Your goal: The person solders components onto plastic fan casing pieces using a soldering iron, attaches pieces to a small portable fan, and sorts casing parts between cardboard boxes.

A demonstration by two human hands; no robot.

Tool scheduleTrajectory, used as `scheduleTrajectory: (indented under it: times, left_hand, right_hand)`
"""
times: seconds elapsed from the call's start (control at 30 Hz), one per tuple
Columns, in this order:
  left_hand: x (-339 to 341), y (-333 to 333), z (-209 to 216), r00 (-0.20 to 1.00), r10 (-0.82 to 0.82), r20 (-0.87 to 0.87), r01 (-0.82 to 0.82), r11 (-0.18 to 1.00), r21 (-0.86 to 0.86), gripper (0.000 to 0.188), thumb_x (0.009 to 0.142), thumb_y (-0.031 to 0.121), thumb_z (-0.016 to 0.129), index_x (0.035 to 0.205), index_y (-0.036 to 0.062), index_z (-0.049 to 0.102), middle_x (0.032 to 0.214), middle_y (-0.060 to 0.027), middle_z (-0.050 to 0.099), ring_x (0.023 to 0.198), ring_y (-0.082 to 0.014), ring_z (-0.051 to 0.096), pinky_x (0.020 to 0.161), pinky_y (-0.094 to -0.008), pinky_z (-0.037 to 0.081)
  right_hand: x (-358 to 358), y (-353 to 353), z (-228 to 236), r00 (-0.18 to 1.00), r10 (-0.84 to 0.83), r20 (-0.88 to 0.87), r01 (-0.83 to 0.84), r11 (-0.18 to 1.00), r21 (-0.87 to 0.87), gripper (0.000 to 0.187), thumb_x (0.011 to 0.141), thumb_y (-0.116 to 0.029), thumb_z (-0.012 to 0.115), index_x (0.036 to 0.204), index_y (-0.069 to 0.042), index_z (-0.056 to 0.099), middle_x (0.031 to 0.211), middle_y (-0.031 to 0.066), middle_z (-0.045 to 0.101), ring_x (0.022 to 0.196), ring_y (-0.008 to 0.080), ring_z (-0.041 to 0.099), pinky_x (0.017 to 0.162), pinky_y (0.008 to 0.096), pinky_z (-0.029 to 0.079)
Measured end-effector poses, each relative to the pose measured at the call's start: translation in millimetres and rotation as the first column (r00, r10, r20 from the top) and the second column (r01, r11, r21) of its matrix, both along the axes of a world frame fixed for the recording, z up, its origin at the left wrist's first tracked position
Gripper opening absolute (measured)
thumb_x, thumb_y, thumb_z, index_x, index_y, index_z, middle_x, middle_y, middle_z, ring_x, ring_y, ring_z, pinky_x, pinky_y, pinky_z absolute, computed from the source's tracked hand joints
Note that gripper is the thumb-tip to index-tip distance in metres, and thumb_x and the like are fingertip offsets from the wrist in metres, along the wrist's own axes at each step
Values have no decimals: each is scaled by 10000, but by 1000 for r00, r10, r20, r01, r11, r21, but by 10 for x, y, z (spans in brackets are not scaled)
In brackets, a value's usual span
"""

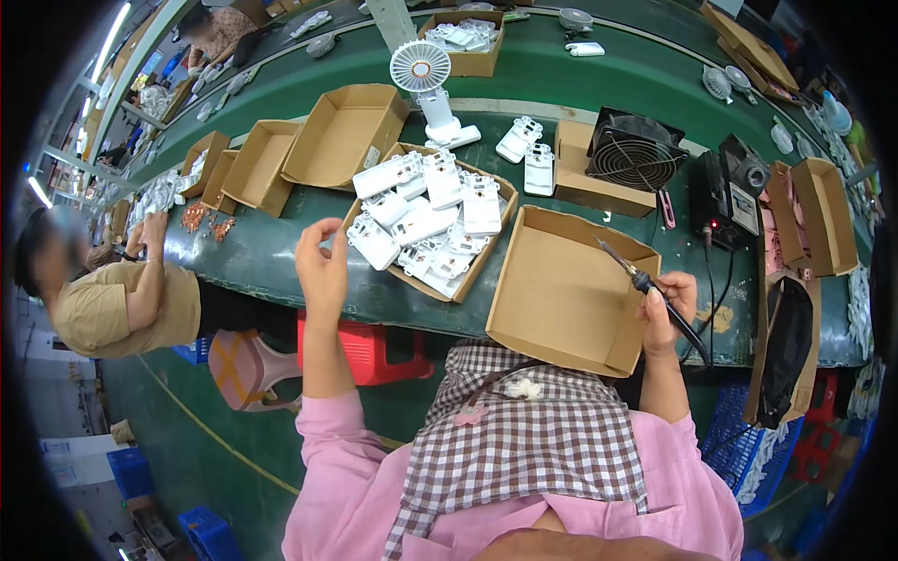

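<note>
My right hand [672, 309] grips a black-handled soldering iron [645, 283]. Its thin metal tip points up and to the left, over the near cardboard box [561, 299], whose bare inside shows. To the left, my left hand [321, 266] is raised beside a cardboard tray [506, 208] heaped with white plastic housings [426, 220]. The fingers of that hand are loosely curved and apart, with nothing visible in them. Two more white housings [538, 168] lie on the bench behind the heap, near an upright white handheld fan [423, 79].
A black box fan [638, 154] stands in a carton at the back, beside a black soldering station [725, 196] with a cord. Cardboard boxes [341, 140] line the far left. Another person [122, 299] works at the left. A red stool [379, 351] is under the bench.
</note>
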State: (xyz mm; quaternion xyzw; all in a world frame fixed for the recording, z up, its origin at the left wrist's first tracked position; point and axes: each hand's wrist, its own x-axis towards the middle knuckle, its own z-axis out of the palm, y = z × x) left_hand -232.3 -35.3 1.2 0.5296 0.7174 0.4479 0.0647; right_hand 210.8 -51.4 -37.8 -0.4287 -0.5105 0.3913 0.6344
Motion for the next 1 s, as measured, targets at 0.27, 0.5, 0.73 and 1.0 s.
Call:
scheduleTrajectory:
  times: [0.27,0.5,0.73,1.0]
  left_hand:
    - [-627,862,110,752,-294,-590,212,955,-206,487,737,-72,573,1204,62,549,1122,-153,597,1090,-332,517,932,-402,428]
    - [-739,1154,0,522,-421,-742,24,877,-480,98,749,41,579,804,83,649,814,-105,649,869,-298,621,734,-396,503]
    - [-1061,1121,557,402,-128,-907,-43,986,-158,88,752,52,543,788,86,617,854,-94,639,853,-284,614,720,-388,510]
    - [-2345,1128,351,416,-110,-903,-398,871,-289,155,772,32,518,831,64,658,874,-141,657,913,-332,614,810,-399,497]
  right_hand:
    - [32,20,-64,998,-6,60,4,999,37,268,821,-157,615,991,-40,443,698,26,519,471,59,459,442,173,356]
    - [56,2,-118,997,-4,79,3,1000,11,253,824,-150,611,975,-41,440,697,22,514,473,54,454,446,173,348]
    - [32,21,-89,995,-15,101,15,1000,3,240,825,-153,616,951,-38,446,729,31,513,488,60,464,465,176,362]
    - [1,37,-70,992,-8,124,8,1000,-4,224,831,-145,614,930,-29,450,731,41,506,496,64,465,473,183,369]
